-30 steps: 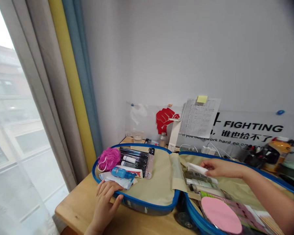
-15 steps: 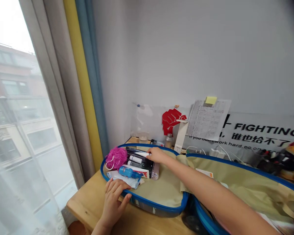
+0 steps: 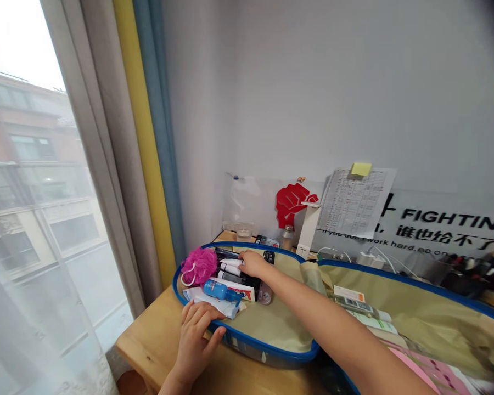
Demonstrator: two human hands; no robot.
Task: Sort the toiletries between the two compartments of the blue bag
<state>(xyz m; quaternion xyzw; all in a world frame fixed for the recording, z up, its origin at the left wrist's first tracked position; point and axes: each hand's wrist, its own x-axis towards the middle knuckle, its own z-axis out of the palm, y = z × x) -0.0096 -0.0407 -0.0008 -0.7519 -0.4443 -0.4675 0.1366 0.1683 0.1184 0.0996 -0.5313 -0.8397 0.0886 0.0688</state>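
Note:
An open blue-rimmed case (image 3: 271, 351) with beige lining lies on a wooden desk (image 3: 156, 345). Its left half holds a pink bath pouf (image 3: 198, 265), black tubes (image 3: 247, 281), a blue bottle (image 3: 218, 290) and a red-and-white tube (image 3: 239, 291). My right hand (image 3: 253, 264) reaches across and sets a white tube (image 3: 230, 263) on the black tubes, fingers closed on its end. My left hand (image 3: 195, 337) rests flat on the case's near rim, fingers spread, touching a white packet (image 3: 212, 302).
The case's right half (image 3: 436, 307) holds tubes (image 3: 366, 312) and pink items (image 3: 420, 367). A bottle (image 3: 287, 237), white lamp stand (image 3: 307, 236), glass (image 3: 243, 233) and cables stand at the wall. Curtains (image 3: 140, 153) and a window are at left.
My right hand took a white tube from the case's right half, carried it left and now lays it among the black tubes. The left hand stayed on the rim.

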